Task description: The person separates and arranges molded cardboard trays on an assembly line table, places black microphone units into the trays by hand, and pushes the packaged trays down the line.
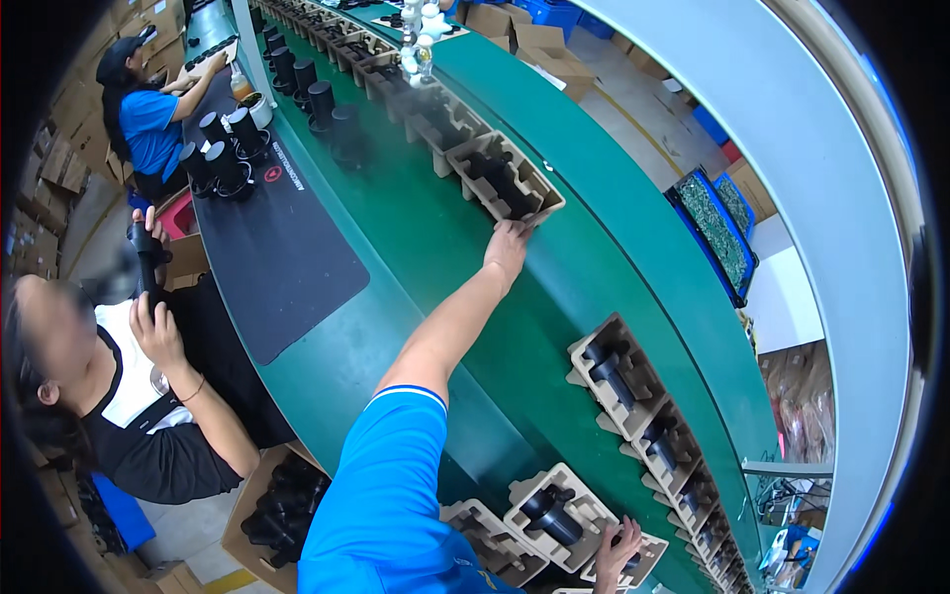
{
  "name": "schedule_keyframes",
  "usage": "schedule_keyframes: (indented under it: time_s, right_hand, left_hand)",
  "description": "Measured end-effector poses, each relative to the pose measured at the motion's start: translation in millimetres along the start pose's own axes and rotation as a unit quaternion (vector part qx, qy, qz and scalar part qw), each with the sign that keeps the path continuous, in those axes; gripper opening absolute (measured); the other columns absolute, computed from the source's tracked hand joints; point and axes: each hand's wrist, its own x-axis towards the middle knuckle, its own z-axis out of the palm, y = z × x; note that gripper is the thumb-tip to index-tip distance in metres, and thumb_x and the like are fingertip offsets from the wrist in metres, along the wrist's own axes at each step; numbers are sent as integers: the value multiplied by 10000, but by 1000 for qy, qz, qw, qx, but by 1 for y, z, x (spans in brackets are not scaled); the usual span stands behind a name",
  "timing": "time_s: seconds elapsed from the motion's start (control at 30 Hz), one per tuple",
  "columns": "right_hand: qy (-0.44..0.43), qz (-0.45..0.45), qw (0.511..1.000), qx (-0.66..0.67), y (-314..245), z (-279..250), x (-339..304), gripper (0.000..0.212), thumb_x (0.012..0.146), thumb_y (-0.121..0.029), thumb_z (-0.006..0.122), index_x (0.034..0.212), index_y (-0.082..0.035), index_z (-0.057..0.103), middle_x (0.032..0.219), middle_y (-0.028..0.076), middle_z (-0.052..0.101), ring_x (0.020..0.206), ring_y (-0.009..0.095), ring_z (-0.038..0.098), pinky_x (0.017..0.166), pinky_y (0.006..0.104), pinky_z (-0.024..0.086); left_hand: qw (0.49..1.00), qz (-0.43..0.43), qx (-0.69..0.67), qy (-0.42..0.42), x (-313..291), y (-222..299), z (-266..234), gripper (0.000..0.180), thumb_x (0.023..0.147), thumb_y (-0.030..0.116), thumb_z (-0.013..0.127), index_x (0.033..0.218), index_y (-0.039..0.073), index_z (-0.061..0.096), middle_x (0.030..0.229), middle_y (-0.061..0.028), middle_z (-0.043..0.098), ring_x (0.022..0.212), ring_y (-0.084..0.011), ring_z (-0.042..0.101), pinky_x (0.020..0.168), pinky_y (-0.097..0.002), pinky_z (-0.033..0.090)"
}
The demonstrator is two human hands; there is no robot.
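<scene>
Where hands (508,249) meet matte, hollowed trays (552,201) — black tubes (510,188) nestle.

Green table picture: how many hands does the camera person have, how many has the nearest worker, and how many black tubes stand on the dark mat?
Camera person's left hand and right hand: 2
Nearest worker's hands: 2
Black tubes on the dark mat: 4
Total: 8
</scene>
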Motion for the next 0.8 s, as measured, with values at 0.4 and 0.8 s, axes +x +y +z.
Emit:
schedule_keyframes:
  time_s: [0.4,0.8]
  right_hand:
    - [11,-95,992,-87,-13,-11,5,417,915,-342,605,1129,14,645,1109,263,618,957,421,601,835,497,492]
    - [76,-155,981,-83,-5,-2,10,392,918,-304,623,1086,50,641,1004,247,637,807,370,620,717,435,526]
  left_hand:
    - [998,63,17,-17,6,-21,0,322,885,263,520,1158,187,674,1259,59,513,1196,-160,423,982,-342,305]
    - [999,-10,24,-41,20,-95,48,315,886,257,525,1163,224,672,1327,68,496,1292,-166,366,1026,-380,268]
